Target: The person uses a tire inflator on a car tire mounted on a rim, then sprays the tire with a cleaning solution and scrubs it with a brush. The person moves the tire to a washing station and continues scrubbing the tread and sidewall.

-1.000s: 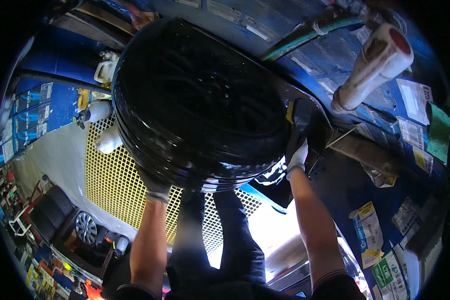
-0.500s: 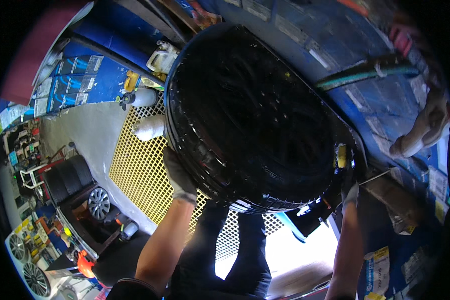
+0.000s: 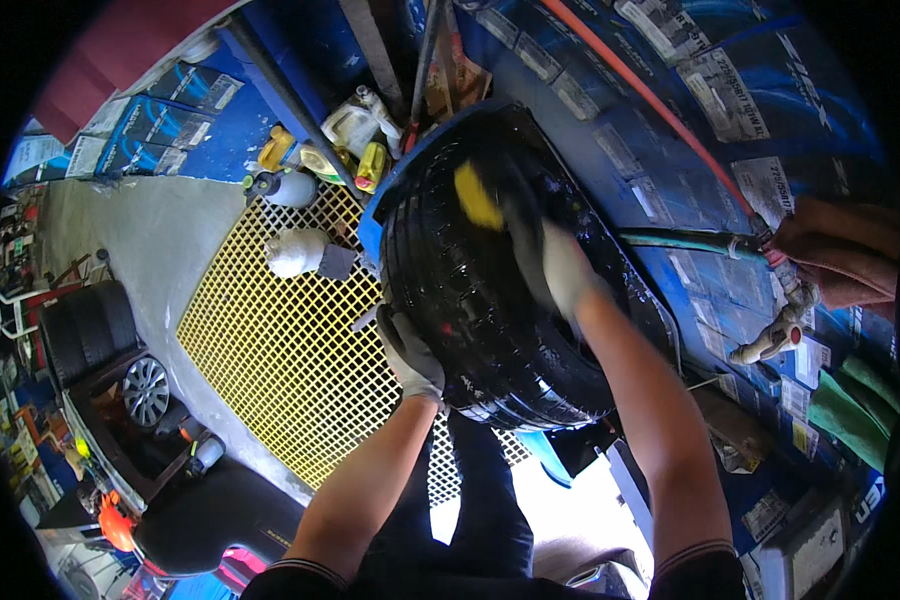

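Note:
A wet black tyre (image 3: 450,290) leans in front of me against a blue tub (image 3: 370,235), its grooved tread turned toward my left. My gloved left hand (image 3: 411,355) lies against the tread at the tyre's lower left, fingers stretched along the rubber. Over the upper sidewall is my gloved right hand (image 3: 555,265), closed and smeared by motion. A yellow sponge-like block (image 3: 478,197) sits at its fingertips, touching or just over the tyre's upper edge; blur hides its exact kind. My right forearm covers part of the wheel's face.
Under the tyre's left side spreads yellow floor grating (image 3: 270,350), with a whitish container (image 3: 296,252) and a grey spray bottle (image 3: 288,188) on it. Blue stacked boxes (image 3: 660,180) line the right, crossed by a red hose (image 3: 660,105). Several tyres (image 3: 90,325) stand far left.
My right hand has moved from the tyre's lower right edge up across its face, carrying the yellow block. My left hand stays on the tread. The view has shifted, and the tyre appears more upright.

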Motion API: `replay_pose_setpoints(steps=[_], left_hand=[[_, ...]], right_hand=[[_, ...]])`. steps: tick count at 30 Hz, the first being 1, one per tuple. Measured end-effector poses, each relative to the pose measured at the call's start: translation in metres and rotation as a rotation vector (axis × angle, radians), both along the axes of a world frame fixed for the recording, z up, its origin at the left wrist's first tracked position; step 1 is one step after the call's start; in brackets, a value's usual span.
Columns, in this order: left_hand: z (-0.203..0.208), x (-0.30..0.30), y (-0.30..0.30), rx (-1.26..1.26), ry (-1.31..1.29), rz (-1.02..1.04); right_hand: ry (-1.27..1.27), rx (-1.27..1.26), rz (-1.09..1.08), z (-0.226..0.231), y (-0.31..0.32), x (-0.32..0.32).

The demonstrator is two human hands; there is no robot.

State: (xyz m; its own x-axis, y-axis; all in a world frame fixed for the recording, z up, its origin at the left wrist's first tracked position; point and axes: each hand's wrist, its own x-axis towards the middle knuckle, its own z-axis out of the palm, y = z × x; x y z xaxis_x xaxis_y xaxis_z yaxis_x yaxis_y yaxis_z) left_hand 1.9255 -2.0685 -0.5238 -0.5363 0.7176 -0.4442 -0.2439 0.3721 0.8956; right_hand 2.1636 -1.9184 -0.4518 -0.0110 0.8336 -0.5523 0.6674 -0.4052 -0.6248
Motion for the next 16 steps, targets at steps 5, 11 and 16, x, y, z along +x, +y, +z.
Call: replay_pose_setpoints(steps=[5, 11, 16], left_hand=[[0.004, -0.001, 0.006, -0.069, 0.323, -0.106], [0.009, 0.007, 0.001, -0.098, 0.314, -0.082], [0.007, 0.006, -0.001, -0.085, 0.278, -0.082]], right_hand=[[-0.210, 0.070, -0.045, -0.022, 0.064, -0.031], [-0.253, -0.331, 0.153, 0.162, -0.145, 0.037], [-0.150, -0.204, 0.175, 0.107, -0.060, 0.016]])
